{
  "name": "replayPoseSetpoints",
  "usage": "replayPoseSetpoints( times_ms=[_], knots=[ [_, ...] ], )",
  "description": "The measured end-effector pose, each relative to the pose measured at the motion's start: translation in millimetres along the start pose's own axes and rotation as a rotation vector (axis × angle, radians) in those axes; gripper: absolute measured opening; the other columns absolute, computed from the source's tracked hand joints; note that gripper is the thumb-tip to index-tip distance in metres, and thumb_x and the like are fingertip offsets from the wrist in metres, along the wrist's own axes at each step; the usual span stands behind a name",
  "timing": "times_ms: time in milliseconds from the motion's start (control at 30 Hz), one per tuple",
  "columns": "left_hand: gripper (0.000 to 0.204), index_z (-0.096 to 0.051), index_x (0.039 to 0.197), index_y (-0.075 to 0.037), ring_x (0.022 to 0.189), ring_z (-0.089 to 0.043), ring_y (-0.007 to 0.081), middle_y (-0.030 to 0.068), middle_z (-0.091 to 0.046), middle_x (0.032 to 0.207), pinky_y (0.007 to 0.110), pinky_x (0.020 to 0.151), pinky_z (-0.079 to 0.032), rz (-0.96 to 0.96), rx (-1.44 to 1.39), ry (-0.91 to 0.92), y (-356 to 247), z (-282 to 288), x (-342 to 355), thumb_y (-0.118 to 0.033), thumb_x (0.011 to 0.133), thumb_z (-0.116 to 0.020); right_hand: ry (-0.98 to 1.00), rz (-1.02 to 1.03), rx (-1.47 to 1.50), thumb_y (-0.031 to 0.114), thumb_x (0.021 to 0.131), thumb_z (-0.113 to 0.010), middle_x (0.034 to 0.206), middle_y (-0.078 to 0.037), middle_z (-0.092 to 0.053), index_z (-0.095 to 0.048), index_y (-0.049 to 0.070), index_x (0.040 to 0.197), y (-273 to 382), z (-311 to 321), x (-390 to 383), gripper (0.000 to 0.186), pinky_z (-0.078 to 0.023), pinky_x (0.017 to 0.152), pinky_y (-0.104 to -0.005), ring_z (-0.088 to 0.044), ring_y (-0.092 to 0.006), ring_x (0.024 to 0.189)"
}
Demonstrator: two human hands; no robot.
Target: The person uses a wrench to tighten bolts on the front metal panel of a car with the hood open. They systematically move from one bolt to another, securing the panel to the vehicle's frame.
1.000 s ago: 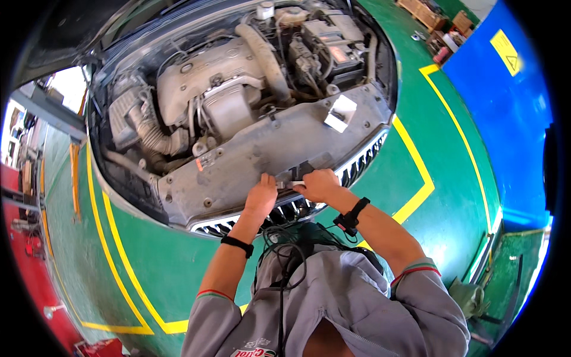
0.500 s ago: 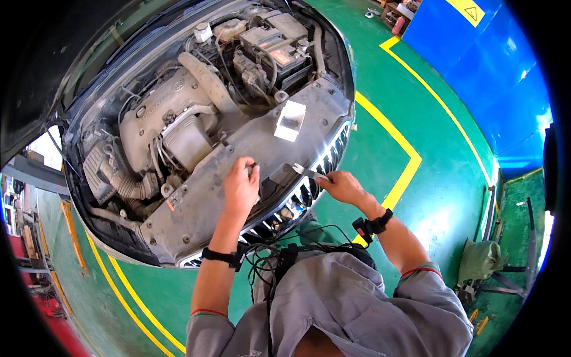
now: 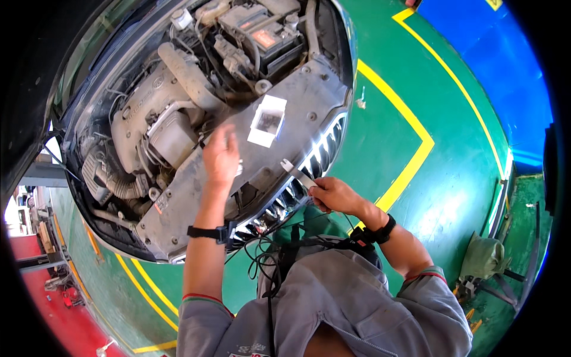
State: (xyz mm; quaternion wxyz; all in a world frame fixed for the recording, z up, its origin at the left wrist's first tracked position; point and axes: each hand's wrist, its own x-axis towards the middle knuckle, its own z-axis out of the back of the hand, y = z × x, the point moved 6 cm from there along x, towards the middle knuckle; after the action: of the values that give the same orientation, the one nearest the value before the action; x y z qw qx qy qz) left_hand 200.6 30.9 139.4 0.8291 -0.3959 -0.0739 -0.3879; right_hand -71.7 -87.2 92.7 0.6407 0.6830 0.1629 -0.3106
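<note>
My right hand (image 3: 335, 194) grips a flat metal pry tool with a notched tip (image 3: 297, 174), which points up and left over the front grille (image 3: 316, 156). My left hand (image 3: 221, 156) is above the dusty plastic cover panel (image 3: 208, 185) behind the grille, by the edge of the engine. Its fingers are smeared by motion, so what they hold, if anything, cannot be made out. To the right of that hand, an open white box (image 3: 260, 137) with a dark inside rests on the panel.
The engine (image 3: 151, 101) and battery (image 3: 275, 50) lie exposed beneath the raised hood (image 3: 35, 77). Black cables (image 3: 262, 262) hang at my waist. Yellow lines (image 3: 410, 163) mark the green floor. A blue partition (image 3: 493, 71) stands at the right, with a green cloth-covered object (image 3: 485, 256) nearer.
My left hand has moved up and left over the panel; a small dark thing at its fingertips no longer shows. The pry tool has tilted more steeply. My view has shifted.
</note>
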Motion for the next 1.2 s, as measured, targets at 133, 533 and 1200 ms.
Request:
replayPoseSetpoints(
  times_ms=[133, 533, 1200],
  knots=[
    [0.01, -0.065, 0.102, -0.007, 0.089, -0.069, 0.0346, 0.0135, -0.071, 0.098, 0.041, 0.077, -0.055, 0.127, 0.205, -0.014, 90.1, 46.3, -56.1, -0.009, 0.092, -0.063, 0.171, -0.143, 0.162, 0.019, 0.102, -0.049, 0.074, -0.006, -0.059, -0.059, -0.004, 0.101, -2.2, -37.0, 5.0, 0.025, -0.05, 0.05, -0.0294, -0.059, -0.0143, 0.059],
    [0.011, -0.061, 0.102, -0.01, 0.083, -0.067, 0.0337, 0.0093, -0.066, 0.1, 0.044, 0.069, -0.052, 0.338, 0.456, -0.022, 177.6, 76.1, -145.5, -0.017, 0.093, -0.057, -0.164, -0.35, 0.628, 0.017, 0.099, -0.053, 0.073, -0.004, -0.055, -0.055, 0.0, 0.098, -8.2, -124.5, 36.6, 0.017, -0.043, 0.047, -0.0306, -0.053, -0.0145, 0.056],
    [0.006, -0.059, 0.094, -0.009, 0.079, -0.066, 0.0324, 0.0075, -0.063, 0.091, 0.044, 0.065, -0.051, 0.237, 0.353, 0.019, 189.6, 76.3, -148.2, -0.014, 0.09, -0.057, -0.502, -0.32, 1.296, 0.007, 0.096, -0.041, 0.078, -0.002, -0.047, -0.047, 0.006, 0.105, 21.9, -197.5, 72.2, 0.011, -0.036, 0.049, -0.033, -0.044, -0.0146, 0.057]
  ],
)
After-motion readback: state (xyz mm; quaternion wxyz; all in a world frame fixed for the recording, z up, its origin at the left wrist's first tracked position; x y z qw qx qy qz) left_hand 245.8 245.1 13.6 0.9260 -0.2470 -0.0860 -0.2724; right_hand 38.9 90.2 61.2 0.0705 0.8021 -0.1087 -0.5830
